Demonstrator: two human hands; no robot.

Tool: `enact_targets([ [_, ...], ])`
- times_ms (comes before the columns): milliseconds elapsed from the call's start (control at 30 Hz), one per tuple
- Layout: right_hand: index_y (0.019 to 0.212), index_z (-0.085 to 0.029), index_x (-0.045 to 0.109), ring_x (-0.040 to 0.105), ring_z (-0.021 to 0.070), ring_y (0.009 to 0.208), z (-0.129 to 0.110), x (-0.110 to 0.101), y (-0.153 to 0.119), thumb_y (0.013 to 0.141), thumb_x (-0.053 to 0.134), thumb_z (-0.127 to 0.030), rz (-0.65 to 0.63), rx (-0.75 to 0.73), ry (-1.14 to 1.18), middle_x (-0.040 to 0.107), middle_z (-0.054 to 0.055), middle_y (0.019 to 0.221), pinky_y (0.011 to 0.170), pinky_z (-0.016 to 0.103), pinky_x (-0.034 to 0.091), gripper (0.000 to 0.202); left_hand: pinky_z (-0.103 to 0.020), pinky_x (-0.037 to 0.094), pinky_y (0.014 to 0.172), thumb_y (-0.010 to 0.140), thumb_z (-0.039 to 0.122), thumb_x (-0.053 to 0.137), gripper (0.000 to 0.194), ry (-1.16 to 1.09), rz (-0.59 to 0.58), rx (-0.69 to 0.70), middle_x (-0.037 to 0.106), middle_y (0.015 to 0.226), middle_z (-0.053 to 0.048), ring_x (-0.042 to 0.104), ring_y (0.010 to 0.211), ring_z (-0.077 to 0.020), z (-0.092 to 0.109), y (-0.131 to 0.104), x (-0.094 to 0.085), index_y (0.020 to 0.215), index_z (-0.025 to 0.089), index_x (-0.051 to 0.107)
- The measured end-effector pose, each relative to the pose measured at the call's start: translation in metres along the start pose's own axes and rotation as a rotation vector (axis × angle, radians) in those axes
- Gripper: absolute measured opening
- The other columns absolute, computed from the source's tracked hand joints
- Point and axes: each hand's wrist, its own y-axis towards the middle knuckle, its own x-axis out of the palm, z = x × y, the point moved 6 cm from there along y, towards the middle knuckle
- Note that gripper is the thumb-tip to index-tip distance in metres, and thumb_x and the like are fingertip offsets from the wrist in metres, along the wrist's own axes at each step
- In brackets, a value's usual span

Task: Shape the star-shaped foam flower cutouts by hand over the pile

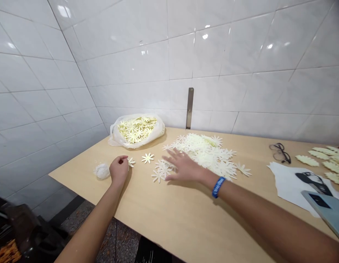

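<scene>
My left hand is closed in a pinch above the table, beside a pale flower cutout at its right; what its fingers hold is too small to make out. Next to that hand lies a crumpled whitish translucent lump. My right hand, fingers spread, reaches over the left edge of a heap of pale flower cutouts. A single yellowish flower cutout lies between the hands. Behind them, a translucent plastic bag holds many yellowish flower cutouts.
A metal ruler stands upright against the tiled wall. On the table, at the right, are glasses, white paper, a dark strap-like item, a phone and pale leaf-shaped pieces.
</scene>
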Motion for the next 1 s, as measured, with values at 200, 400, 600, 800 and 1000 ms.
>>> enact_targets([
  [200,0.142,-0.020,0.051,0.029,0.0325,0.144,-0.032,0.054,0.030,0.096,0.046,-0.037,-0.020,0.060,0.157,0.038,0.012,0.154,0.117,0.050,0.025,0.050,-0.029,0.046,0.062,0.068,0.027,0.052,0.032,0.004,0.008,0.000,0.068,0.080,-0.006,0.060,0.068,-0.0185,-0.003,0.000,-0.002,0.091,0.017,0.072],
  [400,0.127,-0.025,0.064,0.059,0.0232,0.123,-0.010,0.021,0.021,0.087,0.046,-0.008,0.110,0.133,0.146,0.064,0.002,0.133,0.106,0.033,0.044,0.047,-0.029,0.045,0.063,0.066,0.026,0.055,0.031,0.014,0.005,0.010,0.067,0.077,-0.004,0.058,0.067,-0.0181,-0.002,0.001,0.000,0.090,0.018,0.073],
  [600,0.145,-0.019,0.045,0.032,0.0274,0.144,0.079,-0.070,0.017,0.092,0.039,-0.012,0.230,0.334,0.020,0.038,0.007,0.155,0.120,0.047,0.016,0.054,-0.029,0.045,0.063,0.067,0.025,0.054,0.032,0.000,0.012,0.004,0.068,0.079,-0.003,0.059,0.066,-0.0170,-0.002,0.000,-0.001,0.092,0.019,0.073],
  [800,0.153,-0.027,0.028,0.009,0.0392,0.148,0.096,-0.074,-0.029,0.084,0.059,-0.058,0.167,0.303,-0.091,0.020,0.008,0.162,0.115,0.064,0.003,0.081,-0.029,0.045,0.064,0.066,0.022,0.055,0.031,0.008,0.010,0.004,0.068,0.079,-0.004,0.059,0.067,-0.0170,0.000,0.001,0.000,0.091,0.018,0.073],
  [1000,0.148,-0.035,0.038,0.011,0.0304,0.149,0.035,0.000,-0.072,0.087,0.054,-0.060,-0.114,-0.056,0.070,0.022,0.000,0.161,0.120,0.052,0.009,0.068,-0.028,0.044,0.061,0.069,0.018,0.057,0.031,0.027,-0.005,0.002,0.068,0.080,-0.004,0.057,0.067,-0.0166,0.002,-0.001,0.000,0.095,0.014,0.073],
])
